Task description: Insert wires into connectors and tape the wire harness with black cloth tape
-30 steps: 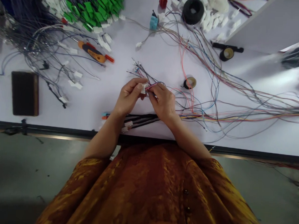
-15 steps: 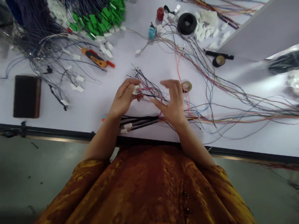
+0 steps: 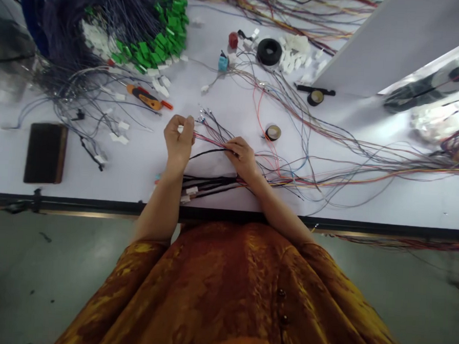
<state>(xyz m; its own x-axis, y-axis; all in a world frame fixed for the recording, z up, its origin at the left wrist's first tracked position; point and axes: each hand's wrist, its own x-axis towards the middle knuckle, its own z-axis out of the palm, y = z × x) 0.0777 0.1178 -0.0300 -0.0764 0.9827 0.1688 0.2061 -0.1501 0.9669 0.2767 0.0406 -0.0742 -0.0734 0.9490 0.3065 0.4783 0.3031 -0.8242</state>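
My left hand (image 3: 180,138) is closed on a white connector, mostly hidden by the fingers, from which red and dark wires (image 3: 210,140) run to the right. Those wires pass into the pinched fingers of my right hand (image 3: 242,156). Beyond them, loose wires with bare metal tips (image 3: 205,113) fan out on the table. A black sleeved cable (image 3: 205,152) runs between the hands. Nearer the table's front edge lie several black cables (image 3: 213,182) with white connectors (image 3: 192,190) at their left ends.
An orange tool (image 3: 146,97) and a dark rectangular case (image 3: 46,153) lie left. Green connectors (image 3: 169,35) on wires fill the back left. Tape rolls (image 3: 273,132) (image 3: 269,52), a teal connector (image 3: 223,64) and long wires (image 3: 344,178) are behind and right. A panel (image 3: 370,51) stands back right.
My left hand has moved left with the connector. My right hand, open and spread before, has closed on the wires, which are now stretched between both hands. The camera view has shifted slightly.
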